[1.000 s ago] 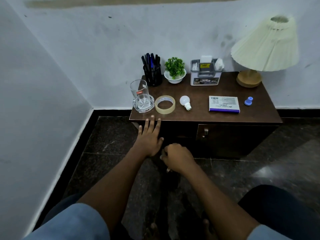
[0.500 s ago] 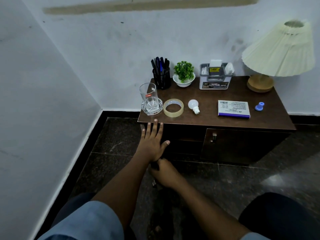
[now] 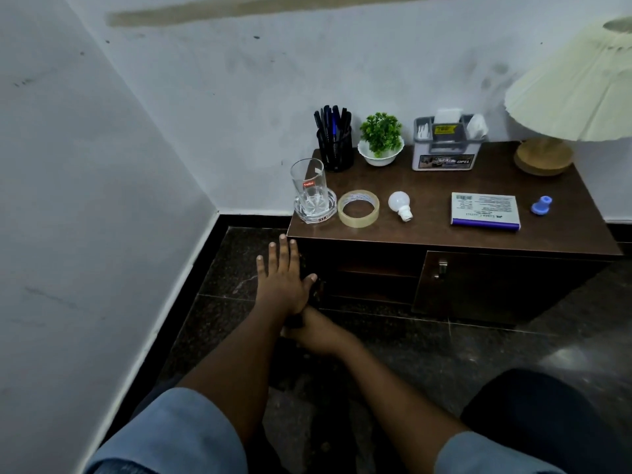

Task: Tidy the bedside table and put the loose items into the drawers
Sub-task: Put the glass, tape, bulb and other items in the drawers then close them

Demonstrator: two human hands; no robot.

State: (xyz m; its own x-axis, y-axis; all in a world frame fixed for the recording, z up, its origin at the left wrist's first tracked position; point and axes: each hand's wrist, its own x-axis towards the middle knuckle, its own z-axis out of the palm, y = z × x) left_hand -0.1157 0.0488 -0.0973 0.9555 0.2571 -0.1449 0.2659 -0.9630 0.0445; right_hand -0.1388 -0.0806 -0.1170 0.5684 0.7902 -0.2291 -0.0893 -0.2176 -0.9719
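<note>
A dark brown bedside table [image 3: 427, 230] stands against the wall. Along its front lie a tape roll [image 3: 358, 208], a white bulb [image 3: 400, 204], a white and purple box [image 3: 485, 211] and a small blue cap [image 3: 541, 204]. An empty glass [image 3: 309, 189] stands at the left corner. My left hand [image 3: 282, 282] lies flat, fingers straight, against the table's left front by the drawer fronts [image 3: 369, 268]. My right hand [image 3: 319, 333] sits lower, at the bottom left of the front. Its fingers are hidden under my left wrist.
At the back stand a black pen holder [image 3: 335, 145], a potted plant [image 3: 380, 138], a grey organiser [image 3: 444, 145] and a lamp [image 3: 574, 97]. A cabinet door with a metal handle [image 3: 442, 268] fills the right front. A wall corner is close on the left.
The view has moved nearer to the table. My left hand has shifted left along the front. My right hand has slid forward under my left wrist.
</note>
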